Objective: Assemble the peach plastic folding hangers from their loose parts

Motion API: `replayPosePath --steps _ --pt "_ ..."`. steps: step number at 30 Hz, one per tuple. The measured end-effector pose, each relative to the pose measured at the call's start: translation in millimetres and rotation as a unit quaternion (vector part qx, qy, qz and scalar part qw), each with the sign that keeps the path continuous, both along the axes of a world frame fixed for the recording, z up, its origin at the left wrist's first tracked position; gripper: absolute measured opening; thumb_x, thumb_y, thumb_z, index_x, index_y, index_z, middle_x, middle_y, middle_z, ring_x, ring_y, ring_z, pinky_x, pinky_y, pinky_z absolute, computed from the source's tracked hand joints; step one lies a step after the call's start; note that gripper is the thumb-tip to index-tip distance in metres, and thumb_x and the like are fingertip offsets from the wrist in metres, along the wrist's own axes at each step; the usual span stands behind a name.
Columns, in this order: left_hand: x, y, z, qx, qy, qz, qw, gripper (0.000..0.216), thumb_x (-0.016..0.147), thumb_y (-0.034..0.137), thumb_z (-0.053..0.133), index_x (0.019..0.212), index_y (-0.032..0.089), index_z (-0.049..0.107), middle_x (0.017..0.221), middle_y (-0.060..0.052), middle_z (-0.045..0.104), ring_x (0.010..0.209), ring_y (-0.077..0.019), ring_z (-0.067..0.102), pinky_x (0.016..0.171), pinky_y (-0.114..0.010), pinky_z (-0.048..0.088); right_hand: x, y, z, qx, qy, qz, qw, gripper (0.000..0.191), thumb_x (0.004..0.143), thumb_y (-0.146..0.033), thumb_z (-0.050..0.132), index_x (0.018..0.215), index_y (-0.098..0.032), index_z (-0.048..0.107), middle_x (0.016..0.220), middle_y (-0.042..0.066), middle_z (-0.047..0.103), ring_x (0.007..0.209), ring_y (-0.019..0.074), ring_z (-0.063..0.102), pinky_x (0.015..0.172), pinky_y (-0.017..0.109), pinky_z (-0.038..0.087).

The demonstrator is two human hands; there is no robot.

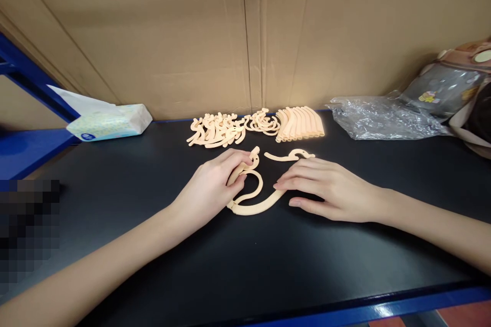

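My left hand (217, 179) is closed around a beige curved plastic piece (235, 174), whose rounded tip sticks out above the fingers. Below it, a thin S-shaped beige hook (261, 184) and a thicker curved beige arm (253, 209) meet near the left fingertips. My right hand (326, 189) lies over the other end of that arm, its fingertips on it and the thumb lower down. The part under the palm is hidden. Just beyond the right fingers lies another beige hooked piece (286, 156), partly covered by the hand.
At the back of the black table (230, 265) lie a heap of small beige pieces (218, 130), several thin hooks (263, 122) and a row of curved tubes (301, 123). A tissue pack (111, 122) sits left; a clear plastic bag (383, 117) and another bag (448, 84) sit right.
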State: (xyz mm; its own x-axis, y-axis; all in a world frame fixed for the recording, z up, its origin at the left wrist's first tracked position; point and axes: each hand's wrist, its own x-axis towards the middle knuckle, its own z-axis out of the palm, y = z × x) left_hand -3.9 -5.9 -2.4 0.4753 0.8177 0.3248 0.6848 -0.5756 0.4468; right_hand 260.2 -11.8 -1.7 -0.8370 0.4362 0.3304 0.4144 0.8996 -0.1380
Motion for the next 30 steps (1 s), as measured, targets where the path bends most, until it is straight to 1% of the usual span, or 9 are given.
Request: replayPosePath --steps 4,8,13,15,18,21,24,26,30 --pt "-3.8 6.6 0.1 -0.008 0.039 0.004 0.999 0.032 0.089 0.016 0.054 0.119 0.026 0.054 0.115 0.003 0.068 0.097 -0.0168 0.067 0.082 -0.027 0.052 4.6 4.7 1.1 0.059 0.025 -0.082 0.995 0.029 0.097 -0.028 0.048 0.118 -0.016 0.064 0.113 0.008 0.069 0.102 0.0209 0.062 0.089 0.037 0.05" --pt "-6.3 10.2 2.1 0.009 0.076 -0.019 0.997 0.025 0.094 0.02 0.049 0.117 0.025 0.055 0.113 0.003 0.069 0.095 -0.0167 0.069 0.076 -0.025 0.053 12.7 14.5 -4.3 0.134 -0.021 -0.18 0.974 0.028 0.096 -0.018 0.048 0.117 -0.014 0.066 0.117 0.008 0.069 0.105 0.0254 0.063 0.087 0.041 0.05" --pt "-11.8 14.7 2.0 0.075 0.122 -0.066 0.987 0.025 0.097 0.02 0.043 0.116 0.024 0.059 0.116 0.002 0.07 0.1 -0.0177 0.068 0.082 -0.028 0.053 19.3 22.0 -8.1 0.135 -0.055 -0.208 0.967 0.033 0.091 -0.006 0.048 0.117 -0.013 0.066 0.102 0.007 0.073 0.096 0.025 0.064 0.082 0.039 0.051" --pt "-13.4 16.3 2.2 0.095 0.128 -0.08 0.984 0.026 0.098 0.02 0.042 0.117 0.023 0.059 0.115 0.001 0.07 0.099 -0.017 0.068 0.081 -0.027 0.053 20.0 22.8 -7.4 0.117 -0.044 -0.208 0.97 0.037 0.089 -0.002 0.046 0.117 -0.014 0.066 0.1 0.006 0.072 0.094 0.0237 0.063 0.08 0.037 0.051" --pt "-14.3 17.2 4.0 0.091 0.131 -0.082 0.984 0.023 0.1 0.022 0.041 0.115 0.022 0.059 0.104 0.0 0.069 0.087 -0.0145 0.067 0.074 -0.024 0.051 19.3 22.6 -5.8 0.064 -0.02 -0.18 0.981 0.038 0.088 0.001 0.043 0.111 -0.018 0.067 0.098 0.004 0.071 0.092 0.0208 0.062 0.078 0.033 0.05" --pt "-15.1 17.5 5.5 0.105 0.138 -0.087 0.981 0.023 0.102 0.026 0.038 0.111 0.021 0.059 0.098 -0.001 0.067 0.081 -0.0141 0.065 0.069 -0.023 0.05 17.5 19.7 -4.2 -0.035 0.031 -0.145 0.988 0.034 0.088 -0.001 0.043 0.105 -0.021 0.064 0.094 0.0 0.07 0.085 0.0149 0.063 0.073 0.027 0.049" --pt "-16.1 18.2 5.3 0.12 0.142 -0.093 0.978 0.023 0.102 0.027 0.038 0.109 0.021 0.06 0.096 -0.002 0.067 0.079 -0.0145 0.065 0.068 -0.023 0.049 15.7 14.5 -1.4 -0.108 0.091 -0.143 0.98 0.028 0.089 -0.006 0.046 0.108 -0.022 0.058 0.086 -0.003 0.067 0.073 0.0103 0.062 0.064 0.021 0.047" --pt "-16.6 18.7 4.6 0.12 0.134 -0.097 0.979 0.022 0.101 0.025 0.04 0.106 0.02 0.061 0.097 -0.002 0.067 0.081 -0.0149 0.065 0.071 -0.023 0.049 14.7 11.1 0.9 -0.077 0.107 -0.155 0.979 0.024 0.091 -0.011 0.046 0.11 -0.021 0.057 0.087 -0.001 0.067 0.075 0.0115 0.063 0.064 0.022 0.047" --pt "-16.5 19.3 3.7 0.107 0.123 -0.096 0.982 0.022 0.099 0.019 0.041 0.099 0.02 0.063 0.101 -0.002 0.069 0.091 -0.0165 0.067 0.077 -0.024 0.051 12.0 7.1 2.3 0.094 0.028 -0.2 0.975 0.016 0.093 -0.03 0.054 0.1 -0.017 0.061 0.082 0.003 0.066 0.076 0.0178 0.063 0.064 0.028 0.045"
